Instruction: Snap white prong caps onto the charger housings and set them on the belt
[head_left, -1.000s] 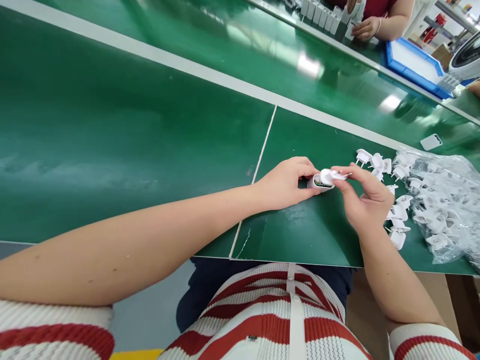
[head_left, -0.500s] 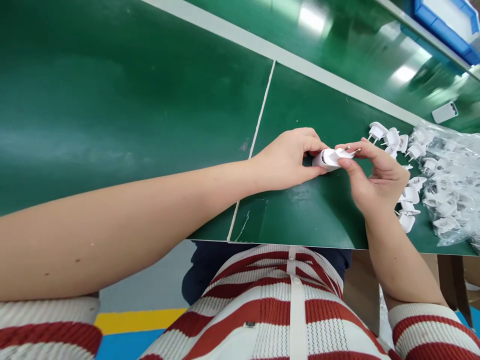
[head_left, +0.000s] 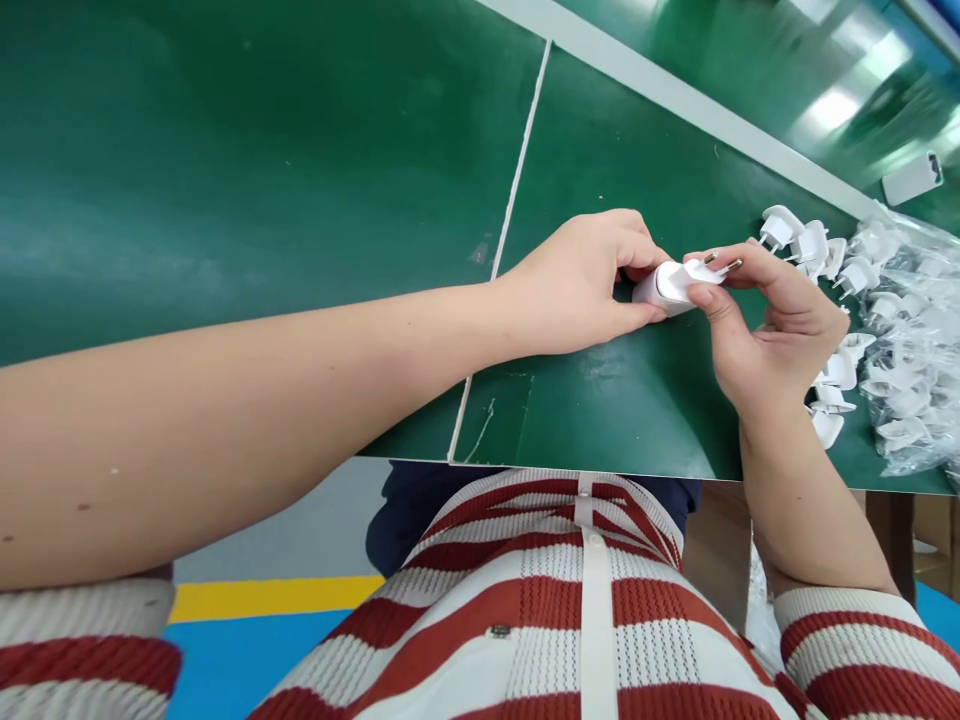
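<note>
Between my hands is a white charger body (head_left: 649,293) with a white two-pin plug head (head_left: 698,273) at its right end. My left hand (head_left: 592,285) grips the body between thumb and fingers, close above the green table. With thumb and forefinger, my right hand (head_left: 772,315) pinches the plug head, whose two metal pins point up and to the right. The head sits against the body with hardly a gap showing. Part of the body is hidden by my left fingers.
Several loose white plug heads (head_left: 808,243) lie just beyond my right hand. A clear plastic bag (head_left: 919,350) full of similar heads rests at the right. Farther back is a white charger body (head_left: 912,180). The green table (head_left: 300,200) ends at my waist.
The plug head has closed up against the charger body, where a gap showed before. The whole view has shifted slightly; both hands keep their hold.
</note>
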